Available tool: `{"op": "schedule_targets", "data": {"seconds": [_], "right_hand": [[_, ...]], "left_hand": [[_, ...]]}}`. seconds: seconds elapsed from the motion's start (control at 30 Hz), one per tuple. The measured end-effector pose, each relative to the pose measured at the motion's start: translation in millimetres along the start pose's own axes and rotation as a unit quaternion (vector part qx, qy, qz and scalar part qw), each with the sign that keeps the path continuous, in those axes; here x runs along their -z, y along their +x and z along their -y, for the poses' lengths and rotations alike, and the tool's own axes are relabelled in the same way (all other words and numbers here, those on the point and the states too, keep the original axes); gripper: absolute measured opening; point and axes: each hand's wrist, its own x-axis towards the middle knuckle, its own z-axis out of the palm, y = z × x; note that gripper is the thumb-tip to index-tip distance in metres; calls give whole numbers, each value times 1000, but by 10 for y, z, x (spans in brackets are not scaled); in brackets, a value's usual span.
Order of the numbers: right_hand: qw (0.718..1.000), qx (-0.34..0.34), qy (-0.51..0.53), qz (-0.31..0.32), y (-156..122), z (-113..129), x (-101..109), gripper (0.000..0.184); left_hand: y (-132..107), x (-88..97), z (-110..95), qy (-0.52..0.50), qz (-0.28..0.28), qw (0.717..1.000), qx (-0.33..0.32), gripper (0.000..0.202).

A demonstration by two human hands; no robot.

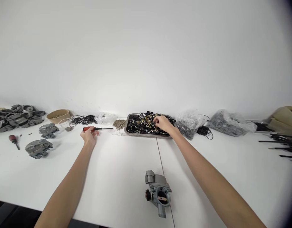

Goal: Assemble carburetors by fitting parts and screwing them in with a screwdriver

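A screwdriver (95, 129) with a red handle and dark shaft lies in my left hand (89, 134), its tip pointing right toward a heap of small brass-coloured parts (119, 123). My right hand (161, 123) reaches into a metal tray (146, 135) heaped with black, silver and brass fittings. Its fingers are pinched together among those parts; what they hold, if anything, is hidden. Nearer to me, a grey metal carburetor (159, 191) stands on the white table between my forearms, its round bore facing me and a black knob on its left side.
At left are two carburetor bodies (39, 148), another red-handled screwdriver (14, 141), a pile of grey castings (17, 117) and a tan bowl (58, 116). Black rings (83, 120) lie along the wall. Plastic bags of parts (231, 123) and black hoses (285, 146) are at right.
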Motion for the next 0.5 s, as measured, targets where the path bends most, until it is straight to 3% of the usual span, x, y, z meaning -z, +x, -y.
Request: {"op": "schedule_targets", "data": {"seconds": [0.33,0.5], "right_hand": [[1000,-21,-6,16,-61,66,87,30],[999,-31,26,26,-22,91,106,30]], "left_hand": [[64,20,-12,-24,-18,998,60,16],[77,24,-11,-32,-27,993,111,25]]}}
